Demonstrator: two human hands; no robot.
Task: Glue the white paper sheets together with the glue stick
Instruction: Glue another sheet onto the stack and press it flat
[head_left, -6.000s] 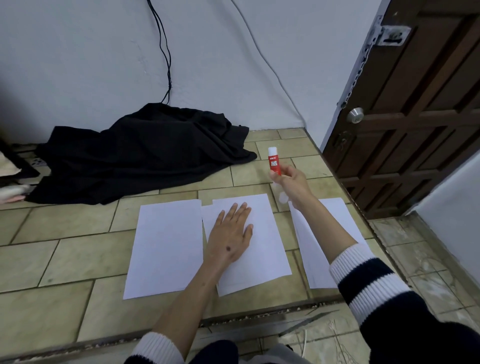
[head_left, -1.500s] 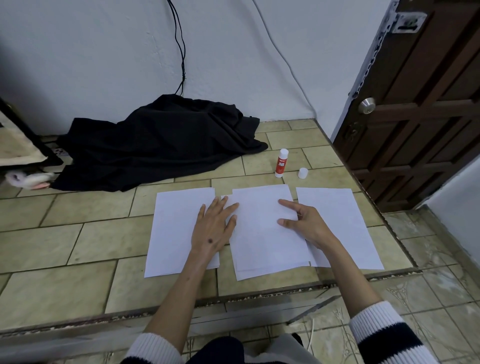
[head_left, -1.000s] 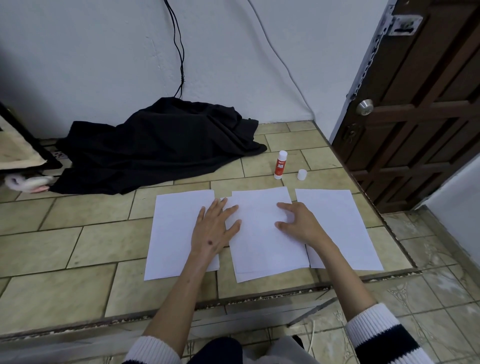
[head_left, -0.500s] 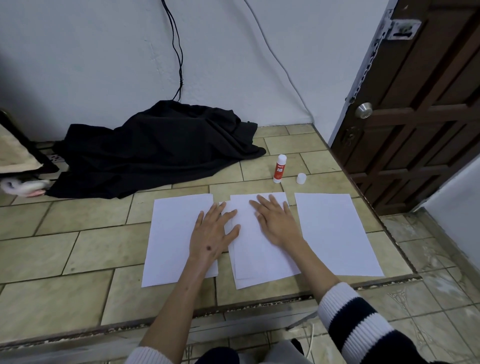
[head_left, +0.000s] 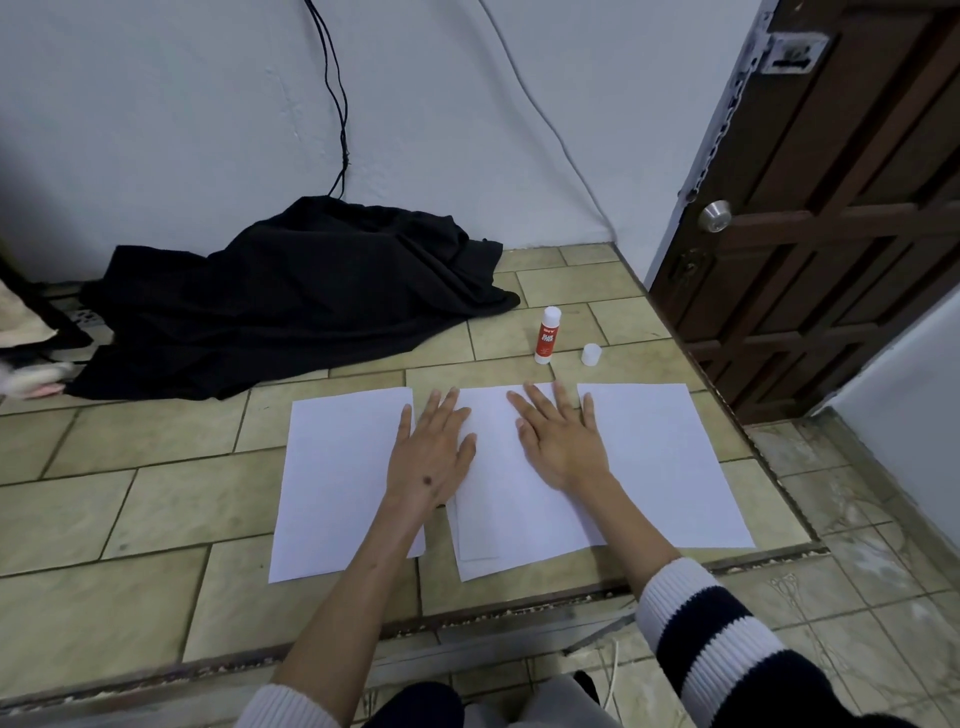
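Left hand (head_left: 434, 457) lies flat with fingers straight and spread, straddling the right edge of the left paper sheet (head_left: 337, 478) and the left edge of the middle paper stack (head_left: 504, 499). Right hand (head_left: 561, 444) lies flat too, fingers straight, pressing the upper right part of that stack, its little finger reaching the gap toward the right paper sheet (head_left: 660, 462).

Far left, a black cloth (head_left: 291, 301) is heaped against the white wall (head_left: 208, 130), with two black cables (head_left: 340, 104) running down into it. Its hem stops near the left sheet's top edge, apart from it. Beyond the middle stack the glue stick (head_left: 548, 335) stands upright on the tiled floor (head_left: 156, 493), uncapped, and its cap (head_left: 591, 355) stands just beside it to the right. A brown wooden door (head_left: 831, 208) closes off the right side.

Counted: three groups of paper in a row, the middle one showing at least two offset layers at its lower left corner; one glue stick; one cap; two hands.

The tiled platform ends in a step edge (head_left: 519, 608) just below the sheets. Bare tiles lie open to the left of the papers.
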